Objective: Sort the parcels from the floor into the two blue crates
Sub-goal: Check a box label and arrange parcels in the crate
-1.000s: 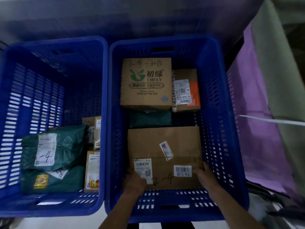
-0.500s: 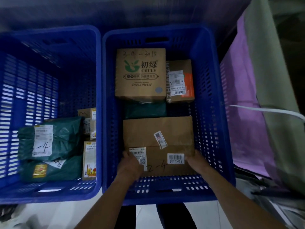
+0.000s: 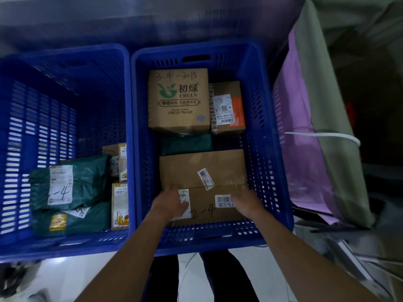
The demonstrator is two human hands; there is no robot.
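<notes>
Head view: we are looking down into two blue crates standing side by side on a pale floor (image 3: 87,277). We are bending over the right crate (image 3: 272,149), and both our hands are grasping the flat brown box (image 3: 202,171) that is lying at its near end. Our left hand (image 3: 170,203) is gripping the near left corner, thumb lying across a white label. Our right hand (image 3: 244,201) is gripping the near right edge, just beside a barcode sticker, with "2-4" written between the two hands.

Further back in the same crate, a box with a green logo (image 3: 178,101) is standing against the far wall, and a smaller box with an orange patch (image 3: 227,105) is touching its right side. A dark green bag (image 3: 186,144) is showing between the logo box and the flat brown box.

In the left crate (image 3: 43,127), a green bag marked "-4" (image 3: 69,182) is lying on top of another green bag (image 3: 76,219). Small cartons (image 3: 118,205) are standing along that crate's right wall.

A purple cloth (image 3: 305,149) is hanging to the right of the crates, with a white cord (image 3: 322,135) crossing it.
</notes>
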